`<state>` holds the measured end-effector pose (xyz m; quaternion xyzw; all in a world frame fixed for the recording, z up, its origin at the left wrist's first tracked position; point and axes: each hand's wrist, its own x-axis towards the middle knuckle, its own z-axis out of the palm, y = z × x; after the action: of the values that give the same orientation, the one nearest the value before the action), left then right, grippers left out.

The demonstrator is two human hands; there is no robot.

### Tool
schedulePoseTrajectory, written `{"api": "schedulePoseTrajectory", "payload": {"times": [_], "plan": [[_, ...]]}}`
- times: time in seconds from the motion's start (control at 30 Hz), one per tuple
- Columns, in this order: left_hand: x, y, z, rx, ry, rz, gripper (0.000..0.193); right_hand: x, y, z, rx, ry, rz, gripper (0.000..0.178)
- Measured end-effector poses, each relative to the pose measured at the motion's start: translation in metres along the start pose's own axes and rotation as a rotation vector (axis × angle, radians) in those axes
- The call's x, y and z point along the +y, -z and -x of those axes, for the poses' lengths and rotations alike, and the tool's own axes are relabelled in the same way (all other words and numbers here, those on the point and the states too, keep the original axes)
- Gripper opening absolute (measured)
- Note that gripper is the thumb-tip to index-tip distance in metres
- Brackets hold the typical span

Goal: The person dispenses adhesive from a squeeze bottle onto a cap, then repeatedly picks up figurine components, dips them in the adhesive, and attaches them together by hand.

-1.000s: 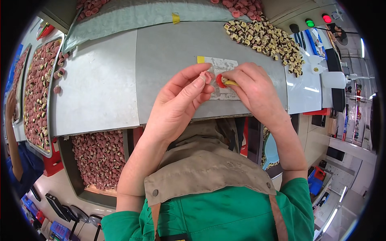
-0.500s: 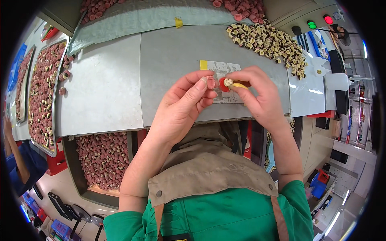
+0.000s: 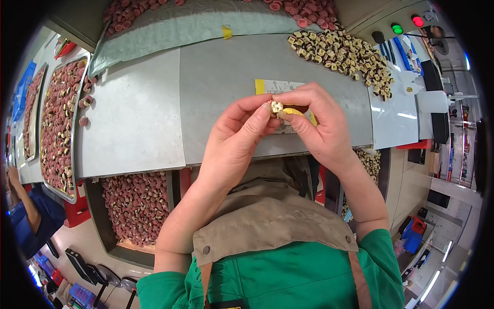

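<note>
My left hand [image 3: 231,131] pinches a small pink ridged cup-shaped piece, now mostly hidden behind the fingers. Against it, my right hand [image 3: 324,123] presses a small cream-coloured block [image 3: 277,106] between thumb and forefinger. The two pieces touch at the fingertips; how deep the block sits in the cup I cannot tell. Something yellow [image 3: 293,111] shows between the right thumb and fingers, perhaps a wrap on a finger. Both hands are above a pale speckled sheet [image 3: 288,85] with a yellow edge, on the grey worktop [image 3: 221,67].
Cream-and-dark blocks [image 3: 345,56] lie heaped at the far right. Pink cups [image 3: 309,13] are piled at the back, behind a pale green cover [image 3: 170,38]. Metal trays [image 3: 75,159] of filled pieces stand left, above an open drawer [image 3: 95,216] of more. Another person's arm [image 3: 25,201] shows far left.
My right hand has moved left and brought the cream block against the pink cup. The red part seen earlier beside the block is now hidden.
</note>
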<state>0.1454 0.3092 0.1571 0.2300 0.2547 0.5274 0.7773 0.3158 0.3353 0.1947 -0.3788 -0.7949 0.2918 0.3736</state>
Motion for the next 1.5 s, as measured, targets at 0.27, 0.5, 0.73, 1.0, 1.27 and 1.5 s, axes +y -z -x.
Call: {"api": "schedulePoseTrajectory", "payload": {"times": [0.27, 0.5, 0.73, 1.0, 1.27, 1.5], "plan": [[-0.007, -0.008, 0.001, 0.060, -0.220, -0.286, 0.030, 0.004, -0.009, 0.015, 0.142, 0.188, 0.334, 0.023], [0.007, -0.009, 0.003, -0.045, -0.016, -0.286, 0.055, -0.002, 0.005, 0.008, 0.040, 0.086, 0.158, 0.038], [-0.004, -0.024, 0.005, 0.013, -0.111, -0.295, 0.068, 0.006, 0.009, 0.010, -0.015, 0.023, 0.026, 0.026], [-0.017, -0.022, 0.003, -0.034, -0.254, -0.524, 0.065, 0.017, 0.004, 0.010, 0.045, 0.114, 0.001, 0.025], [-0.016, -0.008, 0.008, -0.034, -0.260, -0.561, 0.062, 0.019, -0.013, 0.015, 0.066, 0.172, 0.106, 0.023], [-0.020, -0.029, 0.000, 0.006, -0.262, -0.534, 0.067, 0.016, 0.004, 0.015, 0.096, 0.121, 0.110, 0.026]]}}
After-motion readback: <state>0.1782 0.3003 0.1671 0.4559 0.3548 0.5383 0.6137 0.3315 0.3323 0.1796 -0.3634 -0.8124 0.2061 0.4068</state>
